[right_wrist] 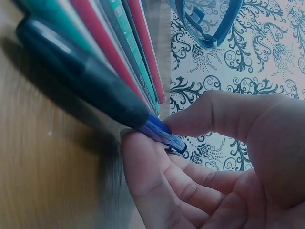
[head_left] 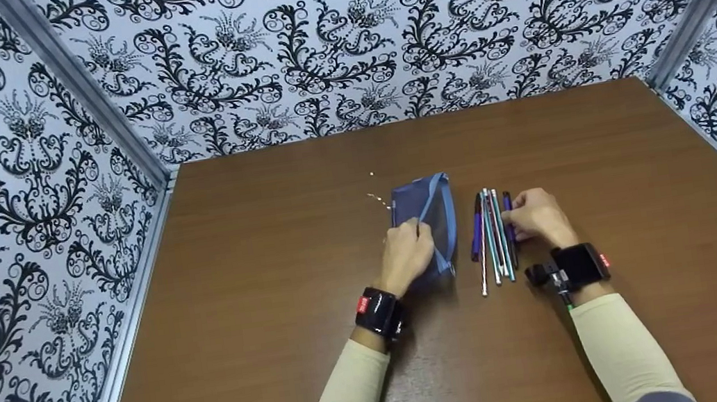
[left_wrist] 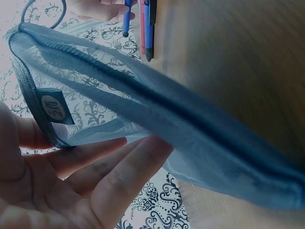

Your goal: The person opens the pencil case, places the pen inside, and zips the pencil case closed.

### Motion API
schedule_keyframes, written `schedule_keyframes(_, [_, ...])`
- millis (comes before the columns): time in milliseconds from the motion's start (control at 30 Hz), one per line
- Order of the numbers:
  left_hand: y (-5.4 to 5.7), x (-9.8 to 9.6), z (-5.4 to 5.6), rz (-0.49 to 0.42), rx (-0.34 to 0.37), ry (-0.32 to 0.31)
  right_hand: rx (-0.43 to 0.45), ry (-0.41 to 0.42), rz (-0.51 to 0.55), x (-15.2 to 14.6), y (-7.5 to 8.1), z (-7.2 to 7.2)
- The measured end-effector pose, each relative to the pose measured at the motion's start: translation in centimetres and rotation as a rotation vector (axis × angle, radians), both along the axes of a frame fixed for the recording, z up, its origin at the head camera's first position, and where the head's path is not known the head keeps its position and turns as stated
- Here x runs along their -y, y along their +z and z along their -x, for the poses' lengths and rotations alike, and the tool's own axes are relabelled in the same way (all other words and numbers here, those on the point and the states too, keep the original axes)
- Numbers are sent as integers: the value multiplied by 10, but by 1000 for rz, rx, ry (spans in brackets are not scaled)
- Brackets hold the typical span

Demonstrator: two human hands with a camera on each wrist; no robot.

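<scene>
My left hand [head_left: 406,254] holds a blue-grey mesh pencil pouch [head_left: 409,201] by its left side. The pouch's zipper edge [left_wrist: 143,98] runs across the left wrist view, and a small label [left_wrist: 55,106] shows on the mesh. With thumb and fingertips, my right hand [head_left: 540,217] pinches a blue pen with a black end [right_wrist: 86,71], close over the table at the right of the row. Several red and teal pencils [head_left: 491,238] lie side by side to its left. Another purple-blue pen [head_left: 477,230] lies at the row's left end, nearest the pouch.
The brown wooden table [head_left: 266,242] carries all of these. Patterned panels [head_left: 336,43] stand at the back and both sides, with metal rails [head_left: 84,92] at the corners. A thin beaded strand [head_left: 378,199] sticks out by the pouch's left edge.
</scene>
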State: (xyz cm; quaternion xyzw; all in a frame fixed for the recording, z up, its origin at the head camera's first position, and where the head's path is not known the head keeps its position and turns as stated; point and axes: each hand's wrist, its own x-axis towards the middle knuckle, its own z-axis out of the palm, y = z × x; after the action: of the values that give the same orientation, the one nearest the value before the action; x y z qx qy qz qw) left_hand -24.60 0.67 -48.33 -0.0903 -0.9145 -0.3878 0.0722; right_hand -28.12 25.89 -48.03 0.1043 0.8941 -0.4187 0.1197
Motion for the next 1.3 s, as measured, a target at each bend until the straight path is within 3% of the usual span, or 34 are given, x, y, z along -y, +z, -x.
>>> schedule_keyframes(833, [1,1,0,-24,-4,-8,22,-16,41,1,2,1])
schedule_keyframes(1300, [2,1,0,8,17,5,-13,4,66,1,2,0])
